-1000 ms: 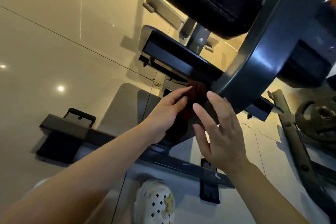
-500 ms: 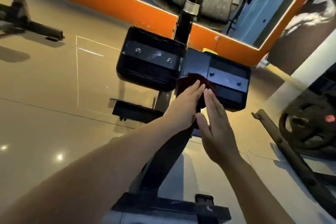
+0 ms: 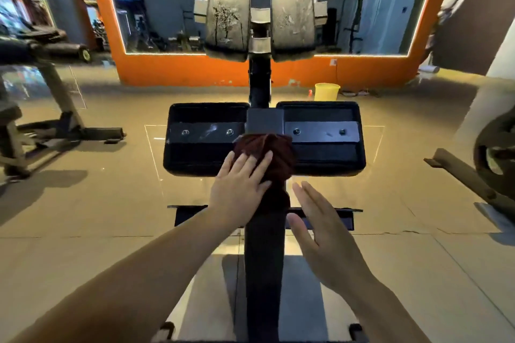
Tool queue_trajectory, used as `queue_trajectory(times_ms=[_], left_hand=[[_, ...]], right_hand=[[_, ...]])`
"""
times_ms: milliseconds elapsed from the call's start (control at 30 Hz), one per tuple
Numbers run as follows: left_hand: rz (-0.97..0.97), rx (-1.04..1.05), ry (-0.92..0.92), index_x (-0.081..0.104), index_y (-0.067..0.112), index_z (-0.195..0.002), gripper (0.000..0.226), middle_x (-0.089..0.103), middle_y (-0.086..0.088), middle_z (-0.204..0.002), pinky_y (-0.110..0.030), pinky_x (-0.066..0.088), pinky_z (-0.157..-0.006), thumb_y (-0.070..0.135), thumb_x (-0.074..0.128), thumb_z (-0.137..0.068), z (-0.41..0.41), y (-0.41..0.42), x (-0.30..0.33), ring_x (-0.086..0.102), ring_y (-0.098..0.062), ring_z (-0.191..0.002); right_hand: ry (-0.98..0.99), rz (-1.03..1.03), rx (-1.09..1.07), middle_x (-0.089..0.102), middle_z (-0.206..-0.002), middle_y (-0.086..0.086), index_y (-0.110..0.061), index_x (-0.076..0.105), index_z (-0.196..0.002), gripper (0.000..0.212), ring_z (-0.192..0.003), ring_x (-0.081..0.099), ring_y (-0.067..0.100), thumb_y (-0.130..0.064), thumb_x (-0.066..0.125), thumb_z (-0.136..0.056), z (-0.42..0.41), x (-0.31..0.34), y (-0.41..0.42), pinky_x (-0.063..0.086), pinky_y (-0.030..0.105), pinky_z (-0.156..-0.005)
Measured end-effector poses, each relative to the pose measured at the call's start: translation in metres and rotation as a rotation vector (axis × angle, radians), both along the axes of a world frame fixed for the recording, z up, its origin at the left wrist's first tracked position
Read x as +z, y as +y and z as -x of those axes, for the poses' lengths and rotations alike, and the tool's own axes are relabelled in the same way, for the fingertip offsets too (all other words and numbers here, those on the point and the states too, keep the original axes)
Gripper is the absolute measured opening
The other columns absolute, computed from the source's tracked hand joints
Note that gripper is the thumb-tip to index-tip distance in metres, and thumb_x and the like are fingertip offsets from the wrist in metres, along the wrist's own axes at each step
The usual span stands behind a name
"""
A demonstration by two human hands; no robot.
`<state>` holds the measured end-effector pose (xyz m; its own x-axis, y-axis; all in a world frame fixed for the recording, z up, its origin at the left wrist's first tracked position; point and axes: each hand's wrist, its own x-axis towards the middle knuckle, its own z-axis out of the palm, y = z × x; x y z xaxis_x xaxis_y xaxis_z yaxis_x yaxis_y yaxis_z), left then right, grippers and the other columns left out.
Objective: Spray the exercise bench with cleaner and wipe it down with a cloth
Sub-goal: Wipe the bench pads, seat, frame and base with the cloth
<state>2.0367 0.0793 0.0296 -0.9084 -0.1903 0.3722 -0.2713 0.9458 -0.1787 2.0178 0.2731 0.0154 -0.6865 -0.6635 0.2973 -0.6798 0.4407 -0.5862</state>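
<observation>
Cloth [image 3: 274, 147] was pressed at frame ctr by flat, open L hand [image 3: 239, 189] onto bench [image 3: 264, 259] post, running bottom-to-top. R hand [image 3: 324, 234] open, empty, just right.

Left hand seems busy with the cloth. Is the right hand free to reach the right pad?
Probably yes: the right hand is open, holds nothing, and nothing lies between it and the right pad.

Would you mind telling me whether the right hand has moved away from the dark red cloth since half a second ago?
Yes. The right hand has come down the black centre post, off the dark red cloth.
</observation>
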Motion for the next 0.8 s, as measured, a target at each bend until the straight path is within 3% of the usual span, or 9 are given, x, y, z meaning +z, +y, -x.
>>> queue_trajectory(times_ms=[100,267,500,600,700,800], left_hand=[[-0.075,0.098,0.049,-0.006,0.028,-0.154,0.058,0.013,-0.003,-0.162,-0.041,-0.003,-0.121,0.046,0.014,-0.103,0.039,-0.01,0.033,0.008,-0.022,-0.149],[-0.152,0.092,0.118,-0.002,0.025,-0.155,0.056,0.006,-0.003,-0.163,-0.042,-0.005,-0.119,0.042,0.017,-0.104,0.078,-0.023,0.061,0.003,-0.023,-0.149],[-0.145,-0.07,0.174,0.01,0.023,-0.155,0.054,0.015,-0.004,-0.162,-0.037,-0.002,-0.12,0.039,0.021,-0.105,0.037,-0.018,0.01,0.008,-0.024,-0.149],[-0.174,-0.113,0.219,0.021,0.02,-0.153,0.056,0.027,-0.008,-0.158,-0.036,0.001,-0.118,0.039,0.023,-0.101,0.013,-0.006,-0.02,0.019,-0.027,-0.147],[-0.209,-0.097,0.191,0.019,0.019,-0.153,0.057,0.028,-0.008,-0.157,-0.035,0.001,-0.118,0.036,0.027,-0.1,-0.009,0.012,-0.047,0.02,-0.028,-0.147],[-0.206,-0.071,0.181,0.031,0.017,-0.15,0.057,0.045,-0.009,-0.147,-0.042,0.011,-0.115,0.032,0.04,-0.096,-0.029,0.029,-0.069,0.036,-0.03,-0.14]], right_hand=[[0.006,-0.003,-0.049,0.0,-0.155,-0.029,-0.046,0.003,-0.15,0.058,-0.146,0.0,-0.003,-0.054,0.023,-0.096,0.004,0.0,-0.01,0.015,0.025,-0.117],[0.013,-0.089,-0.037,-0.006,-0.159,-0.024,-0.051,-0.007,-0.142,0.058,-0.148,-0.001,0.002,-0.048,0.033,-0.1,0.008,-0.012,-0.024,0.018,0.028,-0.119],[-0.034,-0.128,-0.111,-0.002,-0.151,-0.031,-0.043,0.003,-0.151,0.061,-0.147,0.006,0.0,-0.041,0.039,-0.101,0.0,-0.034,-0.013,0.014,0.014,-0.107],[-0.095,-0.112,-0.14,0.004,-0.153,-0.029,-0.04,0.007,-0.152,0.061,-0.147,0.007,-0.001,-0.036,0.042,-0.102,-0.011,-0.038,-0.01,0.012,0.014,-0.106],[-0.096,-0.138,-0.123,0.004,-0.16,-0.022,-0.038,0.01,-0.153,0.061,-0.147,0.006,0.0,-0.036,0.043,-0.102,-0.023,-0.041,-0.009,0.012,0.016,-0.107],[-0.051,-0.168,-0.1,0.004,-0.161,-0.021,-0.037,0.01,-0.154,0.06,-0.147,0.007,0.001,-0.038,0.042,-0.102,-0.035,-0.043,-0.006,0.013,0.018,-0.109]])
